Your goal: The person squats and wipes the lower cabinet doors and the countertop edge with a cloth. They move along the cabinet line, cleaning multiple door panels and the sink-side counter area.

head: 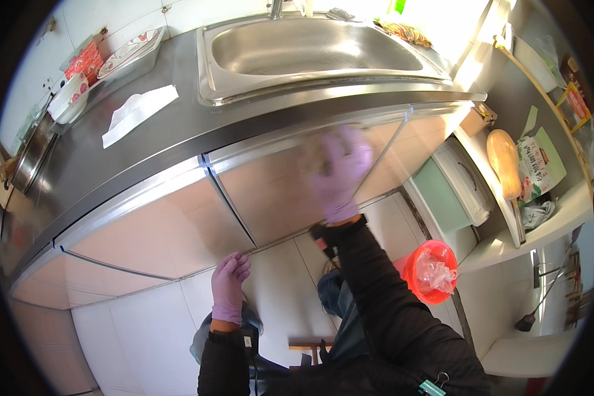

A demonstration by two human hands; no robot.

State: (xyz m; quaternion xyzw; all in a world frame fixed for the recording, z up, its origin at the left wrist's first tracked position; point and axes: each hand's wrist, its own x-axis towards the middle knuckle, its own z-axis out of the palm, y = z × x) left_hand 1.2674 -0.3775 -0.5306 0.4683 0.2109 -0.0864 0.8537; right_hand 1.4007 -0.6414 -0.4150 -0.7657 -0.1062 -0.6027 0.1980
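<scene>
My right hand point(344, 166), in a purple glove, is pressed near the top of a pinkish cabinet door point(267, 193) under the sink. Motion blurs it; a greyish-beige cloth point(319, 156) appears bunched beneath its fingers. Above the door runs a shiny metal strip point(257, 151). Lower and to the left hangs my left hand point(231, 284), gloved in purple as well, above my knee. Its fingers are curled together and nothing shows in them. A stainless steel sink point(321, 81) is set into the dark countertop point(178, 116) over the doors.
A white paper towel point(138, 114) and a bowl point(70, 99) lie on the counter's left. On the floor at right stands a red bin point(413, 262) with a plastic liner. Open shelves point(539, 232) hold a butternut squash point(503, 163). A wooden stool point(309, 345) is below me.
</scene>
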